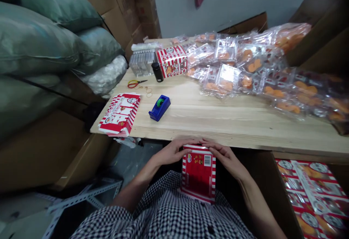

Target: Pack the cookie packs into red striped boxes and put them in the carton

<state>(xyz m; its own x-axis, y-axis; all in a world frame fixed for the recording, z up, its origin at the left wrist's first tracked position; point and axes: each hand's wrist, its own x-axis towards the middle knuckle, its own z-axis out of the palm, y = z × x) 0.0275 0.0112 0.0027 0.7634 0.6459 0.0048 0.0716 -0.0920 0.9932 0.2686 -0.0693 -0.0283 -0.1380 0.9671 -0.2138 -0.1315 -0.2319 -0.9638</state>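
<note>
A red-and-white striped carton (198, 173) stands upright on my lap, below the front edge of the wooden table (218, 122). My left hand (171, 152) grips the carton's top left corner with its fingers curled over the top edge. My right hand (225, 156) holds the top right corner the same way. The fingertips of both hands meet over the carton's top flap.
On the table lie a stack of flat striped cartons (120, 114), a blue tape dispenser (159, 107), red scissors (136, 83), rubber bands, a black bottle (157, 72), a filled striped box (172, 61) and several clear packets of orange pieces (245, 72). A box of finished cartons (313, 195) sits at lower right. Green sacks (40, 43) pile at left.
</note>
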